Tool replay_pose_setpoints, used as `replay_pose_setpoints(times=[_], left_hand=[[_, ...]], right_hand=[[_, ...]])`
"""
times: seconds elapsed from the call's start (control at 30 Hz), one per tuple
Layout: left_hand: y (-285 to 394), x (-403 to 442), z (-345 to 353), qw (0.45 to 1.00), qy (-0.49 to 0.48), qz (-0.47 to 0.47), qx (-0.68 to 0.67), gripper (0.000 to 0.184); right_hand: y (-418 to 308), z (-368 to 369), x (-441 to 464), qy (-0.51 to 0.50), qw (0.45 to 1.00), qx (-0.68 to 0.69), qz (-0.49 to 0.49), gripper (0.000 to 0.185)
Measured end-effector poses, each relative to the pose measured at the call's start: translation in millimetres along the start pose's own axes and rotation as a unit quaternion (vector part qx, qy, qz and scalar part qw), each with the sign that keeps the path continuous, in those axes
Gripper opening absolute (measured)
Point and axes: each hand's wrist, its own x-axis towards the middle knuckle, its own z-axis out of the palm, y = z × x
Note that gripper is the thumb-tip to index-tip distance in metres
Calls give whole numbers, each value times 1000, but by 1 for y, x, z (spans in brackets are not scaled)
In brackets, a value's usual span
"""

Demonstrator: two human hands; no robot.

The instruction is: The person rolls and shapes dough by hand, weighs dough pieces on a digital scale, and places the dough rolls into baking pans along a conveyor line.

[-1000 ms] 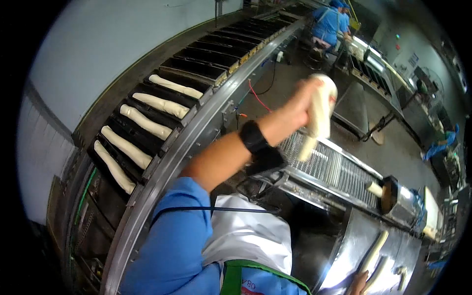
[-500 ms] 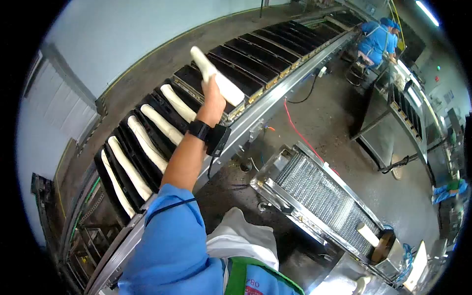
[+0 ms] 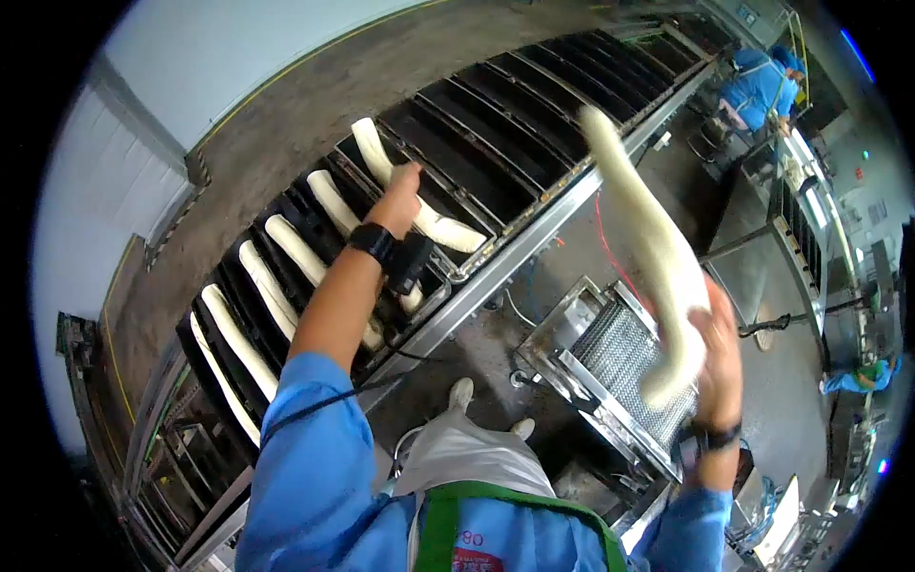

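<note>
My left hand [image 3: 396, 202] is closed around the middle of a long pale dough roll [image 3: 450, 232], which lies bent at a black baking tin [image 3: 429, 157]; its ends show on both sides of my fingers. A second dough roll [image 3: 653, 234], blurred and sagging in a curve, is in my right hand [image 3: 717, 348], raised above the mesh conveyor [image 3: 620, 348]. My fingers grip it near its lower end. Left of my left hand, several more dough rolls [image 3: 272, 286] lie lengthwise in black tins.
The tins rest on a long metal-railed conveyor [image 3: 562, 214] running to the far right. Behind it stands a pale wall [image 3: 257, 48]. A co-worker in blue [image 3: 758, 91] is at the far right, near a metal table [image 3: 753, 214]. A red cable [image 3: 610, 253] hangs near the rail.
My left hand has lowered the dough roll toward the tin, and the roll now bends. My right hand has come into view with another dough roll. The view has shifted slightly.
</note>
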Motion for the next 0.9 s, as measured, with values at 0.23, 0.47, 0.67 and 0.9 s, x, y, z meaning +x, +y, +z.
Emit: replay_pose_setpoints(times=[0.23, 0.47, 0.67, 0.9], left_hand=[[-24, 60, 67, 844, 123, -460, -246, 39], [16, 26, 55, 871, 24, -378, -315, 54], [7, 58, 66, 890, -5, -455, -33, 47], [20, 36, 70, 904, -83, -230, -351, 38]], right_hand=[[71, 160, 260, -389, 902, -133, 131, 69], [147, 172, 297, -436, 841, -280, 156, 80], [158, 192, 314, -395, 806, -439, -25, 77], [192, 154, 312, -175, 900, -377, -134, 44]])
